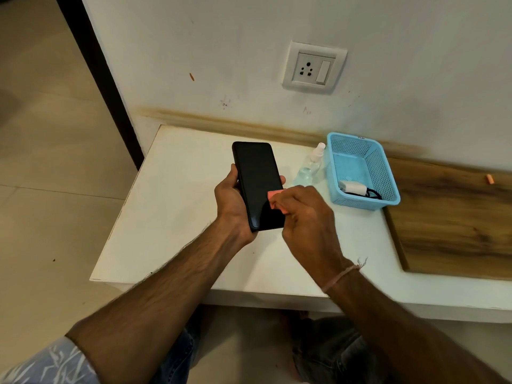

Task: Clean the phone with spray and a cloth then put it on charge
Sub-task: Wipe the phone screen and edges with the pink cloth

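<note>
A black phone (pixel 256 178) with a dark screen is held above the white table (pixel 171 217), screen up. My left hand (pixel 231 206) grips it from the left side and underneath. My right hand (pixel 304 214) pinches a small pink cloth (pixel 274 195) and presses it on the lower right of the screen. A clear spray bottle (pixel 310 166) with a white nozzle stands on the table just right of the phone. A white charger (pixel 352 187) with a black cable lies in a blue basket (pixel 388 176).
A white wall socket with a switch (pixel 314 68) sits on the wall above the table. A wooden panel (pixel 454 217) lies to the right of the basket. Tiled floor runs along the left, and my knees are below the table's front edge.
</note>
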Demonstrator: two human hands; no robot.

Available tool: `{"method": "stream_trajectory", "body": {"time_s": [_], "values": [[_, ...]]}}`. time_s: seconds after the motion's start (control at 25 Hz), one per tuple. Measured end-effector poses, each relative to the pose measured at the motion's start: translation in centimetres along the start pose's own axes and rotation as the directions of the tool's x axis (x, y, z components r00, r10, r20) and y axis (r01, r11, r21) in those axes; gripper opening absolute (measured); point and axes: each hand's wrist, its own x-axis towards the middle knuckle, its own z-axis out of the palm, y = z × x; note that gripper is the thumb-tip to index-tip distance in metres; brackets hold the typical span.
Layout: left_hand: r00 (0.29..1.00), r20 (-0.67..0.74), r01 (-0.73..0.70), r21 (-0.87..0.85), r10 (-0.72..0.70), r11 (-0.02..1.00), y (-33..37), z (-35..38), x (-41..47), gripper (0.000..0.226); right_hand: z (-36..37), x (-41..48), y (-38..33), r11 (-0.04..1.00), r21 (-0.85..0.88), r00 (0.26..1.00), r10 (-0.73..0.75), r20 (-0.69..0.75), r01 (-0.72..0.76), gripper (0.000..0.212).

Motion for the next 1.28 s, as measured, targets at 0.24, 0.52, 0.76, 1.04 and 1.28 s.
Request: {"method": "stream_trajectory", "body": {"time_s": [0.24,0.52,0.76,1.04,1.28], "values": [[1.0,0.0,0.0,0.028,0.0,1.0,-0.3,-0.5,0.4,0.072,-0.3,0.3,0.2,0.985,0.022,0.982,-0.172,0.082,0.171,0.018],[1.0,-0.003,0.01,0.025,-0.01,1.0,-0.3,-0.6,0.3,0.073,0.5,-1.5,-1.7,0.969,0.073,0.958,-0.246,0.146,0.238,0.024],[0.999,-0.033,0.026,0.06,-0.025,0.998,-0.4,-0.7,0.5,0.066,0.5,1.6,-0.5,1.0,0.017,0.999,-0.025,0.039,0.024,0.021],[0.999,-0.023,0.043,0.093,-0.041,0.995,-0.5,-0.5,0.5,0.063,-0.3,2.6,1.4,0.995,-0.002,0.995,-0.097,0.018,0.097,0.019],[0.997,-0.032,0.067,0.068,-0.065,0.995,-0.1,-1.0,0.3,0.072,1.0,-0.7,-1.0,0.972,0.028,0.968,-0.234,0.09,0.232,0.023]]}}
